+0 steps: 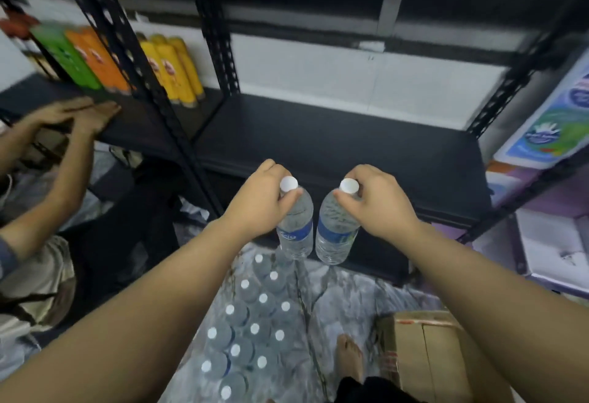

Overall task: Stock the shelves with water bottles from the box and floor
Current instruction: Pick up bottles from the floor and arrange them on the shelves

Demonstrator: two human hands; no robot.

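Left hand (261, 200) and right hand (376, 200) each gripping a water bottle (294, 224) by its neck, black shelf (334, 135) beyond, marbled floor (350, 291) below

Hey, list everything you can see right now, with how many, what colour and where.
Held water bottles: two, clear with blue labels and white caps, one in the left hand, one in the right.
Floor bottles: over a dozen, clear with white caps, below the hands.
Black shelf: one, bare, straight ahead.
Tall canisters: several, yellow, orange, green, upper-left shelf.
Cardboard box: one, brown, lower right floor.
Printed packs: white-blue-green, right shelf.
Another person's hands: two, left shelf.
Bare foot: one, beside the box.
Left hand, right hand: each gripping a bottle neck.
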